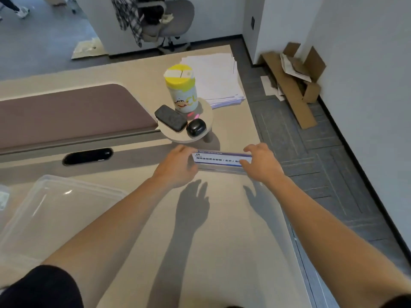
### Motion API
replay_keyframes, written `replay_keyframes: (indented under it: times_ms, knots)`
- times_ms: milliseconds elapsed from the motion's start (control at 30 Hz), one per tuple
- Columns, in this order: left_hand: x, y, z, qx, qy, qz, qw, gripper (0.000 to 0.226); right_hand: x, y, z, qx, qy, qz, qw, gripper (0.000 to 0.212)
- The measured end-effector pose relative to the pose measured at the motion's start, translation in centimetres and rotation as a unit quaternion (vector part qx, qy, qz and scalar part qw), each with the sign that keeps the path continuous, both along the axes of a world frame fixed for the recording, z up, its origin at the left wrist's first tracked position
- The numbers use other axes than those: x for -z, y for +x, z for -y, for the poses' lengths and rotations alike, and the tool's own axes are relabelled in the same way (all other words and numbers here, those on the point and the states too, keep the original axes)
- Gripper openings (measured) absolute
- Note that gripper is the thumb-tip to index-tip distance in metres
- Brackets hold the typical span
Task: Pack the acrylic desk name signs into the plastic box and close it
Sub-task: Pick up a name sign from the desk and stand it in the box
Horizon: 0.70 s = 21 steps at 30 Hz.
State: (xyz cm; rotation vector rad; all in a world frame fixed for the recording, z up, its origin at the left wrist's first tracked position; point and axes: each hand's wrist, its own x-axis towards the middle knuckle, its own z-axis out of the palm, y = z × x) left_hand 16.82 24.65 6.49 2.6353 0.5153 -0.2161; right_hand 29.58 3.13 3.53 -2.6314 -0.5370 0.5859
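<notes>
An acrylic desk name sign (pixel 219 159) with a white card and blue print stands on the beige desk near its right edge. My left hand (pixel 178 165) is at the sign's left end, fingers curled around it. At the sign's right end is my right hand (pixel 262 162), with thumb and fingers on either side of it. Both hands touch the sign, which still rests on the desk. The clear plastic box (pixel 51 210) lies at the lower left, showing a flat transparent top; whether it holds anything I cannot tell.
A small round shelf (pixel 209 121) just beyond the sign carries a yellow-lidded bottle (pixel 182 90), a black case (pixel 170 117) and a black earbud case (pixel 196 128). A paper stack (pixel 215 76) lies farther back. The desk edge (pixel 287 218) drops to carpet at right.
</notes>
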Motion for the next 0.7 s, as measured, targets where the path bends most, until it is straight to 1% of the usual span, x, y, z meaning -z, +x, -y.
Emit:
replay_keyframes:
  times_ms: [167,267,333,367,433,500,567,633,700]
  knots:
    - [2.6,3.2,0.2,0.118,0.063,-0.011,0.991,0.061,2.3,2.1,-1.7,-0.080,-0.042,0.007,0.996,0.034]
    - [4.5,4.3,0.6,0.147,0.115,-0.033,0.982,0.063,3.0,2.9,-1.5,-0.118,-0.051,0.018,0.992,0.033]
    - [5.2,4.6,0.9,0.130,0.153,-0.014,0.980,0.056,3.1,3.4,-1.2,-0.136,-0.043,0.016,0.990,0.030]
    - [5.3,4.6,1.1,0.120,0.169,-0.007,0.978,0.048,3.0,3.5,-1.2,-0.143,-0.039,0.013,0.989,0.030]
    - [5.2,4.1,1.2,0.126,0.199,-0.022,0.972,0.030,2.9,3.7,-1.1,-0.152,-0.023,0.006,0.988,0.031]
    - [5.1,2.9,1.3,0.125,0.182,-0.038,0.975,0.019,2.8,3.7,-1.5,-0.154,0.010,-0.005,0.988,0.029]
    - [5.0,1.1,1.9,0.091,0.144,-0.043,0.984,0.016,2.7,3.2,-2.1,-0.134,0.052,-0.022,0.989,0.029]
    - [5.0,-0.7,2.8,0.055,0.125,-0.057,0.989,0.018,2.5,2.3,-2.9,-0.096,0.090,-0.036,0.991,0.038]
    - [5.0,-2.3,3.8,0.010,0.106,-0.073,0.992,0.020,2.6,1.1,-3.9,-0.046,0.119,-0.056,0.990,0.055]
